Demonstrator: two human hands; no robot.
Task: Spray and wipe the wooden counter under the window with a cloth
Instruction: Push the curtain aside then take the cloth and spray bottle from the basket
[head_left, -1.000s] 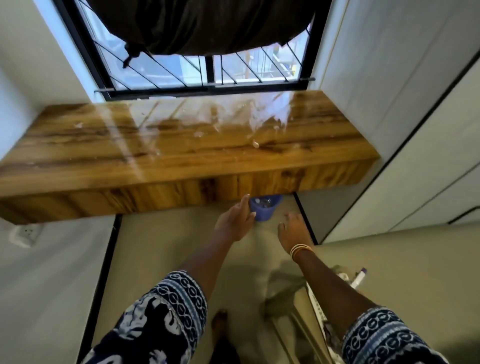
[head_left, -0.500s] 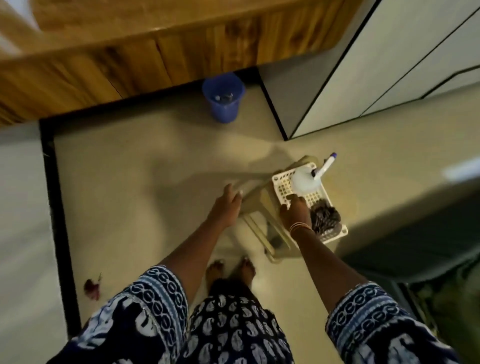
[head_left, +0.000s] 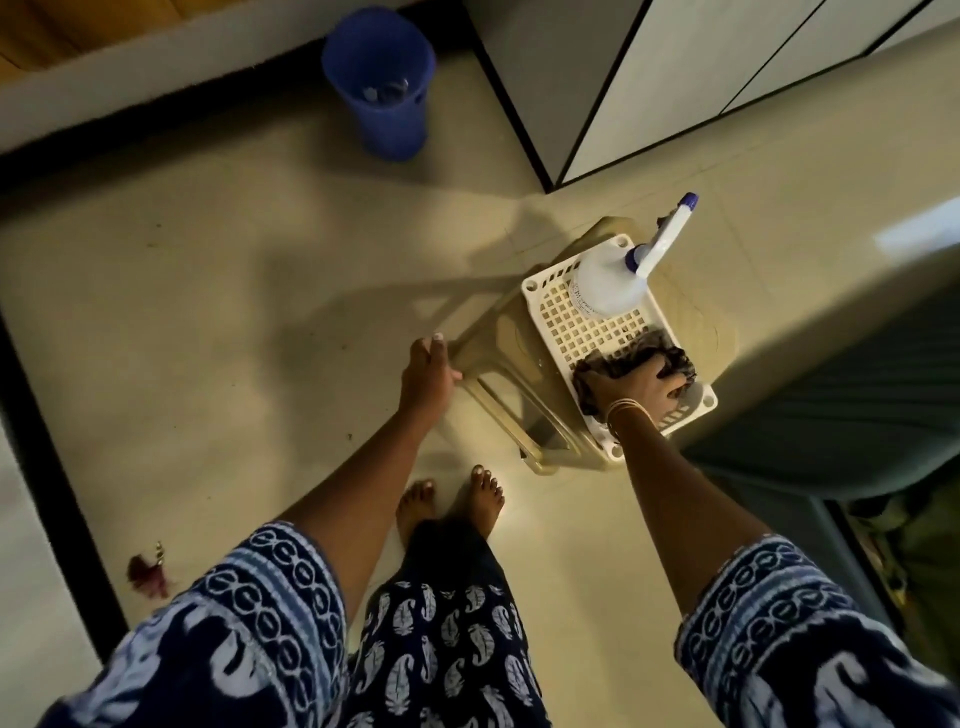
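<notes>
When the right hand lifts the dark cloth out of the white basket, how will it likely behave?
The dark cloth lies crumpled under the right hand, so it probably droops limp. It looks light. It is unlikely to drag the white basket or tip the spray bottle.

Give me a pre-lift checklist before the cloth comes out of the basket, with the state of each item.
1. Right hand has the dark cloth: ok, its fingers curl into it.
2. Cloth free of the white basket: cannot tell, the hand covers it.
3. Spray bottle upright and within reach: ok, it stands in the basket's far end.
4. Basket steady on the stool: ok, it sits flat on top.
5. Left hand free for the bottle: not ok, it rests on the stool's edge.
6. Counter within reach: cannot tell, only a corner shows.
</notes>
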